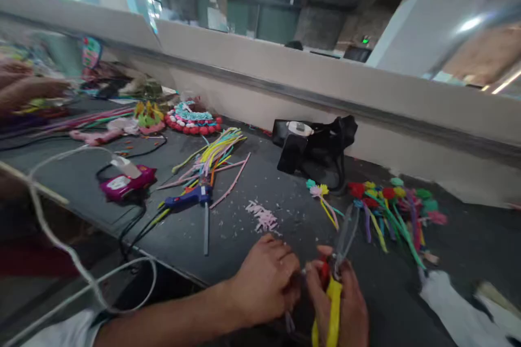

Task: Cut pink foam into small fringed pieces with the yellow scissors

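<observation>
Low in the middle, my left hand (266, 276) is closed, its fingers pinched round a thin pale purple pipe cleaner (289, 322) that is mostly hidden and blurred. Beside it, my right hand (352, 303) grips scissors (334, 303) with yellow and red handles, the blades pointing away from me and slightly apart. Just beyond my left hand lies a small heap of cut pink pieces (264, 217). A small pipe-cleaner flower bunch (319, 190) rests past the scissor tips. To its right is a pile of colourful pipe-cleaner flowers (391, 200).
A blue glue gun (189, 198) lies left of centre, beside loose pipe cleaners (220, 149). A purple power strip (128, 181) with a white cable (52, 236) sits further left. Black straps (313, 143) lie against the partition. Another person's hand (32, 87) is at far left.
</observation>
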The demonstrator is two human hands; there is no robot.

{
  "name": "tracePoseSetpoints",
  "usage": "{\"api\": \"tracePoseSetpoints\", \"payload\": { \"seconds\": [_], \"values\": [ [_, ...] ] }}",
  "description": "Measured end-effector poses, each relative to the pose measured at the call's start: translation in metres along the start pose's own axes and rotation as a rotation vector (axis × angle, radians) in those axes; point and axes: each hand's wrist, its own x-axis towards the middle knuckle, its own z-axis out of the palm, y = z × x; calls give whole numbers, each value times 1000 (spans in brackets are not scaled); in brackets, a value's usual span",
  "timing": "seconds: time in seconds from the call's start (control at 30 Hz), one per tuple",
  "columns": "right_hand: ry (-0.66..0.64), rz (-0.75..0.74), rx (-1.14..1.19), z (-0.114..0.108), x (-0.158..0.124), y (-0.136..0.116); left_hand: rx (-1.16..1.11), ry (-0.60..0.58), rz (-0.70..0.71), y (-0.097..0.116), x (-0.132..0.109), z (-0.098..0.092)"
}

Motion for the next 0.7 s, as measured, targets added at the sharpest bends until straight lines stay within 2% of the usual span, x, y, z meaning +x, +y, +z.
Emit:
{"api": "tracePoseSetpoints", "payload": {
  "seconds": [0.1, 0.2, 0.3, 0.37, 0.47, 0.53, 0.7],
  "values": [
    [-34, 23, 63, 1, -1, 2, -81, -10, -60, 0, -2, 1],
    [-89, 113, 128, 0, -4, -1, -234, -7, -132, 0, -1, 1],
    [-118, 236, 183, -1, -8, -7, -444, 23, -248, 0, 3, -4],
    [-111, 248, 220, -2, -9, -9, -674, 52, -374, -1, 7, -10],
    [-141, 108, 208, 1, -11, -4, -1109, 150, -557, -5, 13, -21],
    [-183, -29, 161, 6, -14, 2, -1307, 245, -603, -9, 15, -27],
    [-212, -186, 101, 18, -22, 10, -1483, 398, -606, -15, 18, -32]
  ]
}}
